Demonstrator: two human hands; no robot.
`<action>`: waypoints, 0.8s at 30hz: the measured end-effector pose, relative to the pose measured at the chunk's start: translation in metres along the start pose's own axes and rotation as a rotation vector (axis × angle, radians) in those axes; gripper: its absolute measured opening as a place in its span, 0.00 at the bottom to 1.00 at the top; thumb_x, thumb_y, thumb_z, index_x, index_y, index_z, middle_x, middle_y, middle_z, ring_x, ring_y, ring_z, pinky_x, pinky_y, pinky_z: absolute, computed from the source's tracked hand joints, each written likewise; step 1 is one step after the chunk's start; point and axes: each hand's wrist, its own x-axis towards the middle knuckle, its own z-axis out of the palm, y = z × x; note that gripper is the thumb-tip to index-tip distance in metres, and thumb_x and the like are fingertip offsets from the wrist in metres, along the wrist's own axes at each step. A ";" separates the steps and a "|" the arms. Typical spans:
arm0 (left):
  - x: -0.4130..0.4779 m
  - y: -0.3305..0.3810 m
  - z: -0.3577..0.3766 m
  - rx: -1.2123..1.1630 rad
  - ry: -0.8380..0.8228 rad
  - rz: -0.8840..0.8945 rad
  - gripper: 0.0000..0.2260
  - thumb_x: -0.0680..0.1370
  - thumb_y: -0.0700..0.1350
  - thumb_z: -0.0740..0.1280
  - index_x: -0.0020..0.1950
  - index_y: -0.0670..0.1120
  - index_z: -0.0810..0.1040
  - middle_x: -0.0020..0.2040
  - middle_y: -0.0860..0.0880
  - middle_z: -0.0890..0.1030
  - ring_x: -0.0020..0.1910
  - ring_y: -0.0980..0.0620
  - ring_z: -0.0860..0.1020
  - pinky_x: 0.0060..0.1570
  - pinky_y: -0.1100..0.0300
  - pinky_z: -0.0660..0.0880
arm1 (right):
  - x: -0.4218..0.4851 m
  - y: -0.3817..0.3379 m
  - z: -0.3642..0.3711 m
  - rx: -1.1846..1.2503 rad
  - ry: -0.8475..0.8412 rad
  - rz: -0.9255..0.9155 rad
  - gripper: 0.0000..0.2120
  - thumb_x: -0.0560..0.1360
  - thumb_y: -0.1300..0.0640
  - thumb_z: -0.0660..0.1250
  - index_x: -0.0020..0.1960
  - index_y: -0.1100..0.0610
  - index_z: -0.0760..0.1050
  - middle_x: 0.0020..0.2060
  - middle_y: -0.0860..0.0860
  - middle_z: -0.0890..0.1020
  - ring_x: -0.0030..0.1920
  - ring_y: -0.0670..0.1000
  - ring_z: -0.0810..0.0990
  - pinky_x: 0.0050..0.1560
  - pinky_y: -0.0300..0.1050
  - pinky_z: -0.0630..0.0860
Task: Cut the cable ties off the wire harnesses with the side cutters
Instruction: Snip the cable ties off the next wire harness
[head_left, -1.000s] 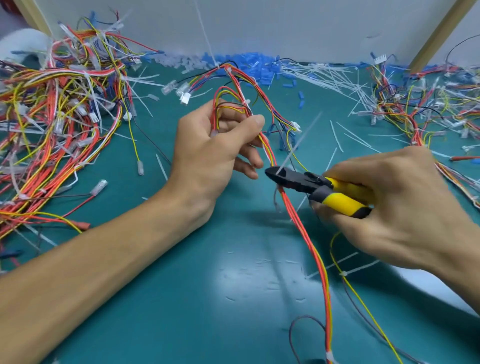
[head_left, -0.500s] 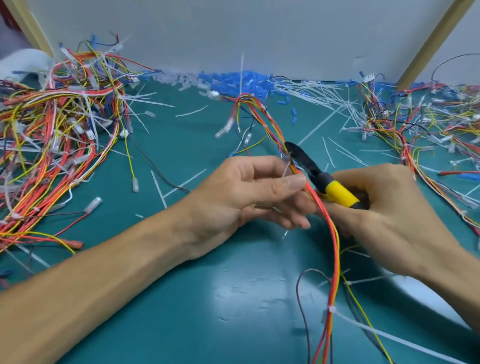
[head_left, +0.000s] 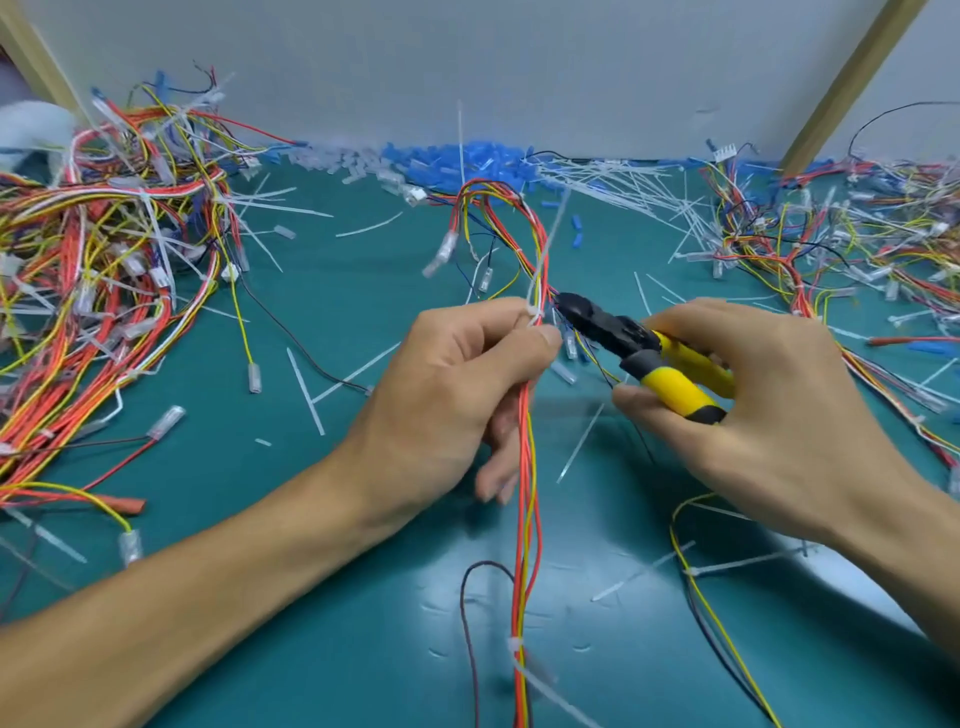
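The left hand (head_left: 457, 384) pinches the harness (head_left: 524, 545) above the mat (head_left: 311, 519), its thumb (head_left: 540, 335) just under a tie (head_left: 535, 310). The right hand (head_left: 769, 415) grips the cutters (head_left: 623, 338), whose nose sits just beside that tie, close against the harness. The nose is blurred, so I cannot tell what it encloses. If it takes in more than the strap, a squeeze likely nicks insulation; the thumb is near enough to get pinched. A second tie (head_left: 514, 644) lower down could be overlooked.

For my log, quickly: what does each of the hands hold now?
Left hand: grips the red-and-yellow wire harness.
Right hand: grips the yellow-handled side cutters.
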 end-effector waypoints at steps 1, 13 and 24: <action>0.000 0.000 0.000 0.036 0.032 0.025 0.17 0.81 0.43 0.64 0.32 0.45 0.65 0.23 0.48 0.61 0.12 0.48 0.64 0.21 0.64 0.65 | 0.000 0.000 0.001 0.002 -0.001 -0.016 0.07 0.71 0.46 0.73 0.47 0.47 0.79 0.39 0.42 0.79 0.41 0.43 0.79 0.42 0.43 0.75; -0.004 0.003 -0.001 0.586 0.222 0.208 0.20 0.76 0.42 0.68 0.30 0.38 0.62 0.23 0.41 0.61 0.22 0.40 0.65 0.26 0.51 0.64 | 0.000 -0.002 0.000 -0.140 0.085 -0.121 0.09 0.72 0.50 0.70 0.49 0.53 0.81 0.39 0.47 0.76 0.38 0.57 0.76 0.38 0.55 0.77; -0.003 0.005 -0.002 0.595 0.228 0.162 0.20 0.76 0.42 0.68 0.31 0.37 0.62 0.26 0.38 0.60 0.22 0.39 0.67 0.26 0.50 0.63 | 0.002 0.003 -0.008 -0.198 0.049 -0.157 0.16 0.72 0.46 0.68 0.55 0.54 0.82 0.43 0.48 0.78 0.41 0.60 0.79 0.44 0.58 0.78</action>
